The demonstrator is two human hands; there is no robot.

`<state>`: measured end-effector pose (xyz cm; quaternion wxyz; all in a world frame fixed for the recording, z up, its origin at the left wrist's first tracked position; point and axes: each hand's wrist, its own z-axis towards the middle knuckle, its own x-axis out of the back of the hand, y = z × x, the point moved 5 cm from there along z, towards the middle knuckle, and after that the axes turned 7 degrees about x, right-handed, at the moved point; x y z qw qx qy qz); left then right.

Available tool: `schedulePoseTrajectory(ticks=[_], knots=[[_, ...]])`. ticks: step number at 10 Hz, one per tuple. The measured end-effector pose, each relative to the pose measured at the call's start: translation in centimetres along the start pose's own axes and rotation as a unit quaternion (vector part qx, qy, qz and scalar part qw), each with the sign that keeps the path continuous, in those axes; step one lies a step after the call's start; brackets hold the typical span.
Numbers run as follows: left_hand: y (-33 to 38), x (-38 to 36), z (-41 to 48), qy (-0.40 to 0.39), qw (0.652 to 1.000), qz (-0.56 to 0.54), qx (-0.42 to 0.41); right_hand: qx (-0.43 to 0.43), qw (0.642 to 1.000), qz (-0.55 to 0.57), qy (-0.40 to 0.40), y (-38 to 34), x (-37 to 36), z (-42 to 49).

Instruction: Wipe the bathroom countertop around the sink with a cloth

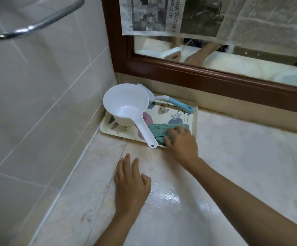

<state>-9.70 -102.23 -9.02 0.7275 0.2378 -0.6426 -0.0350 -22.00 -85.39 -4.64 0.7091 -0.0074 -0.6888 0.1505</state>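
While my left hand (130, 183) rests flat with fingers spread on the wet surface (232, 157), the white dipper (124, 105) sits on the tray (194, 119) and my right hand (181, 141) is closing on the green cloth (157, 131) there. Best to grab it bunched, lift clear of the dipper handle, then hit those droplets.

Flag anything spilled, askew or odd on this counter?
Water is pooled on the pale marble countertop in beads beside the left hand. The white plastic dipper has its handle overhanging the patterned cream tray. Newspaper sheets cover the brown-framed mirror. The right hand rests on the folded teal cloth.
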Motion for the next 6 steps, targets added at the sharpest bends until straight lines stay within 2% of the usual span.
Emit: schedulePoseTrajectory(ticks=[3, 4, 5, 6], knots=[[-0.1, 0.2, -0.1, 0.0, 1.0, -0.008, 0.008, -0.036, 0.991, 0.039, -0.12, 0.3, -3.1, -1.5], [-0.2, 0.2, 0.1, -0.032, 0.998, -0.025, 0.038, -0.035, 0.996, 0.083, -0.025, 1.1, -0.9, -4.1], [1.4, 0.7, 0.2, -0.085, 0.989, -0.064, 0.1, -0.076, 0.975, 0.185, 0.1, 2.9, 2.5, -8.5], [4.4, 1.9, -2.0, -0.084, 0.984, -0.123, 0.098, -0.155, 0.944, 0.25, 0.15, 5.5, 4.6, -15.0]])
